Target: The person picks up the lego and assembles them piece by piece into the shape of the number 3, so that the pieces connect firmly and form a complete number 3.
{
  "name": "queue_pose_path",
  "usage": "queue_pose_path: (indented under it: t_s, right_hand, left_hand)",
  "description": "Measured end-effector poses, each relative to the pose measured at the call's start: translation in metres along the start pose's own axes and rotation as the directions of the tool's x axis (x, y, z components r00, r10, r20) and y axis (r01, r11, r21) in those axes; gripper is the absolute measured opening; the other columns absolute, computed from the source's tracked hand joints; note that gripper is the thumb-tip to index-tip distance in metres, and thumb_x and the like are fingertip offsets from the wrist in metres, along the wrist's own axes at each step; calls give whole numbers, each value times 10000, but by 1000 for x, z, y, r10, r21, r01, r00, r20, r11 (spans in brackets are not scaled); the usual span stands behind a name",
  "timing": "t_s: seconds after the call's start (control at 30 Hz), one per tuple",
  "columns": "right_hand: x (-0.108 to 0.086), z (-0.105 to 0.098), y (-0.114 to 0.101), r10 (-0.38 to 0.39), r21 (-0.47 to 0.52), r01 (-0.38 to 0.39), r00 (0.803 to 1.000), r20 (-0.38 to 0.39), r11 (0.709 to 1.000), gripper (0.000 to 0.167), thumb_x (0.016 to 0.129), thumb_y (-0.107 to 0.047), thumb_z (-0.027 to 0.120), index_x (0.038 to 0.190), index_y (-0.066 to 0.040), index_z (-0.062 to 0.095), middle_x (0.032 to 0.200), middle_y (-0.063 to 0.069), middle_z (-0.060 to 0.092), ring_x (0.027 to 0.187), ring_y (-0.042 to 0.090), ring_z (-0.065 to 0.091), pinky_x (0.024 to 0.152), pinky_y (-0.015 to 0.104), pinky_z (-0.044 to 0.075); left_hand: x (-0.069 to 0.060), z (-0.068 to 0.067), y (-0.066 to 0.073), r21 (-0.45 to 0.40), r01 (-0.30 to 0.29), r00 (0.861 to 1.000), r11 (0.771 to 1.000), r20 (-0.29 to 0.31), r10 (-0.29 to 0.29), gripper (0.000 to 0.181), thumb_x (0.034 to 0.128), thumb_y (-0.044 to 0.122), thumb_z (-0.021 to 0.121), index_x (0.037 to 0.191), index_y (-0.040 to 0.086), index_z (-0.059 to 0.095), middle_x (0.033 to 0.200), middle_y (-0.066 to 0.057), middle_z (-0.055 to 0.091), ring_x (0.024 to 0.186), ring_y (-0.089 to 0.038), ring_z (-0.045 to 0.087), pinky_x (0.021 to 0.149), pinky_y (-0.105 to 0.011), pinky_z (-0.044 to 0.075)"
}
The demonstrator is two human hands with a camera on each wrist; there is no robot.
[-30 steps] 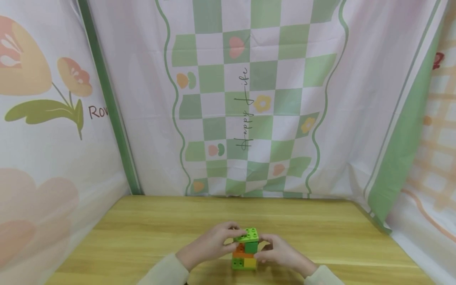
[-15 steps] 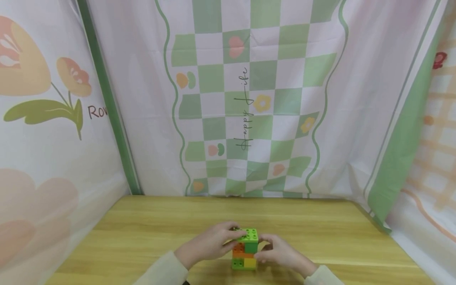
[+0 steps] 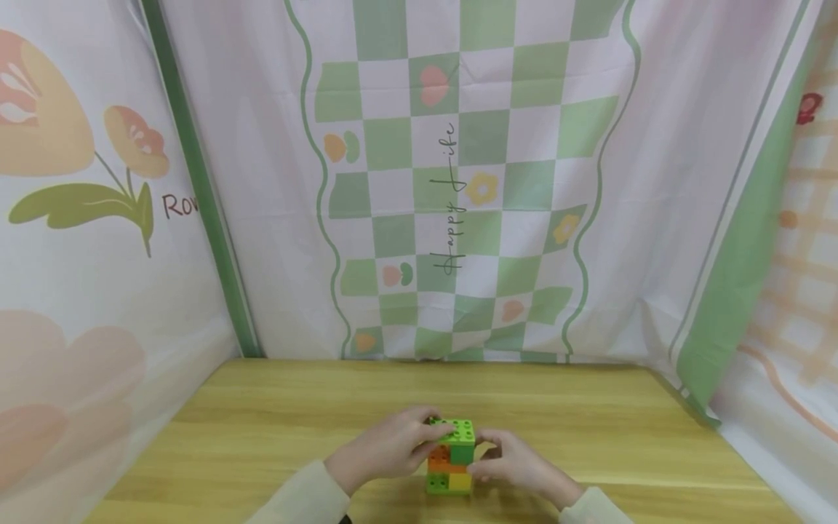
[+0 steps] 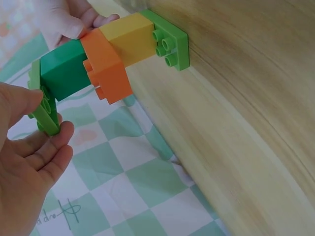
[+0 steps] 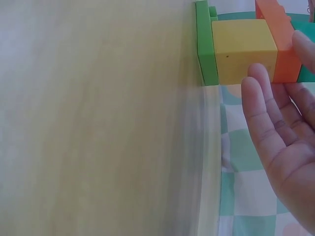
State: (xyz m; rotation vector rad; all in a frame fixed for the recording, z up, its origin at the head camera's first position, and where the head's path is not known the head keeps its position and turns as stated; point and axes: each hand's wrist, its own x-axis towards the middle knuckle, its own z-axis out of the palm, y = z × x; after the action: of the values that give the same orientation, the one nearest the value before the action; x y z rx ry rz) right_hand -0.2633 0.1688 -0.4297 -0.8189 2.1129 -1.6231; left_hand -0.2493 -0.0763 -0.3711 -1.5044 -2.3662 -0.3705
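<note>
A tower of toy building bricks stands on the table. Its light green bottom brick (image 4: 177, 44) carries a yellow brick (image 5: 244, 49), with studs bare on one side. Above come an orange brick (image 4: 109, 69) and a dark green brick (image 4: 64, 69). A light green top brick (image 3: 461, 434) caps it. My left hand (image 3: 396, 445) pinches that top brick, thumb on its studded face and fingers at the opposite side. From the right, my right hand (image 3: 513, 466) holds the tower near the orange and dark green bricks; its lower fingers extend beside the yellow one.
The wooden table (image 3: 294, 407) spreads around the tower. A checkered cloth (image 3: 439, 240) hangs beyond its back edge, and printed curtains (image 3: 65, 291) flank the left and right sides.
The light green top brick has turned slightly, from a bit skewed to lined up with the bricks below. My left thumb has shifted a little over it. My right hand stays in place.
</note>
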Motion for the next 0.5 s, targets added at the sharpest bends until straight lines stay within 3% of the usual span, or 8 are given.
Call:
queue_pose_path:
  t_s: [0.5]
  right_hand:
    - [2, -1, 3, -23, 9, 23, 1000, 19, 1000, 339, 858, -81, 640, 1159, 46, 549, 988, 102, 580, 767, 270, 620, 628, 321, 531]
  left_hand:
    - [2, -4, 3, 24, 35, 998, 999, 54, -36, 336, 885, 62, 604, 1218, 107, 608, 1070, -90, 602, 876, -76, 560, 729, -91, 432]
